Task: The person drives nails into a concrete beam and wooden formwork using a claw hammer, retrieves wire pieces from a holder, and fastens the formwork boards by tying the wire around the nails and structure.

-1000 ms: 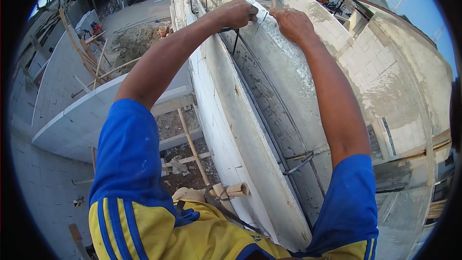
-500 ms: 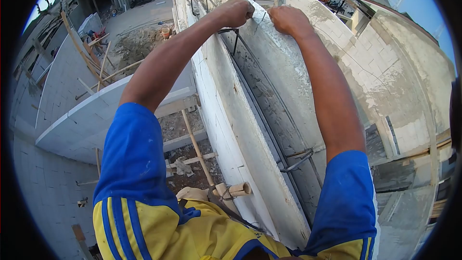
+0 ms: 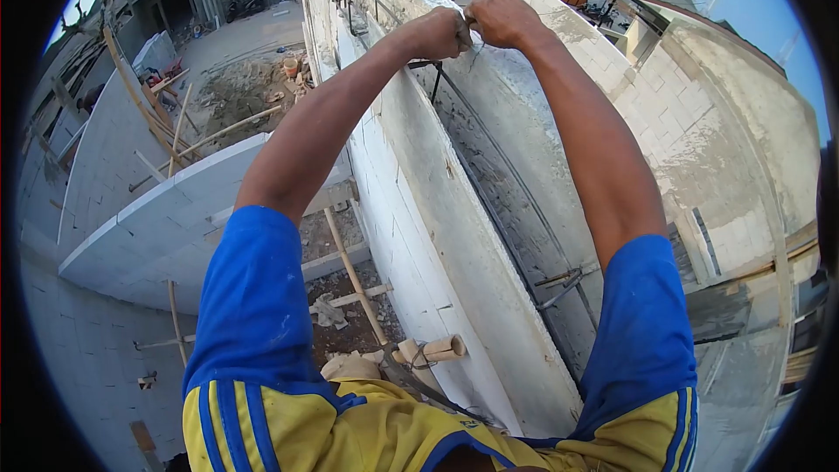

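My left hand (image 3: pixel 441 33) is closed in a fist at the far end of the trough between two panels. Beside it, my right hand (image 3: pixel 503 21) is closed too, its fingers pinched and meeting the left ones. A thin dark wire (image 3: pixel 476 56) shows just under the fingertips; its ends inside the hands are hidden. Below the hands, dark steel bars (image 3: pixel 498 144) run along the trough, with a bent stirrup (image 3: pixel 559 288) nearer me. The grey near panel (image 3: pixel 463 236) and the rough-topped far panel (image 3: pixel 533 114) flank the bars.
Bent rebar ends (image 3: pixel 358 4) stick up from the wall beyond my left hand. Bamboo poles (image 3: pixel 437 350) are lashed near my waist. A drop to rubble (image 3: pixel 332 310) lies to the left, with a curved block wall (image 3: pixel 175 218) past it. Another block wall (image 3: pixel 682 122) stands right.
My right hand has moved left, up against my left hand, and the gap between them has closed. The left hand has shifted slightly right and down in view.
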The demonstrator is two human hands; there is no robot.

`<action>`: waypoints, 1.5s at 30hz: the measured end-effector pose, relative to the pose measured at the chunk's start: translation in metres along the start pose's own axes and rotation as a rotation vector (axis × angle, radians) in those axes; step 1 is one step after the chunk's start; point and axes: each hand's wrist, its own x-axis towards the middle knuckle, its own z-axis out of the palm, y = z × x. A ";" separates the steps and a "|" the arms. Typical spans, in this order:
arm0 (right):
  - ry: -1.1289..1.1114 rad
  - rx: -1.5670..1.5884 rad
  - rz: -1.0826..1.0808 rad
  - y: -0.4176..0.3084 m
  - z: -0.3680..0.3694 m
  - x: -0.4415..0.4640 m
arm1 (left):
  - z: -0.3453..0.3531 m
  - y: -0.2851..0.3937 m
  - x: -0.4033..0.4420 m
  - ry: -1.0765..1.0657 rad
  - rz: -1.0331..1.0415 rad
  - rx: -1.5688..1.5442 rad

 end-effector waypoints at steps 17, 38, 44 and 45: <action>-0.131 0.149 0.175 0.036 0.015 0.005 | 0.001 0.004 0.000 0.049 0.016 0.065; -0.252 0.076 0.372 0.018 -0.004 0.008 | 0.000 0.001 0.003 0.051 -0.042 0.018; -0.461 0.174 0.373 -0.089 -0.079 -0.057 | 0.003 -0.017 0.010 0.102 0.068 0.088; -0.379 0.234 0.376 -0.102 -0.079 -0.064 | 0.002 -0.028 0.017 0.016 0.220 0.190</action>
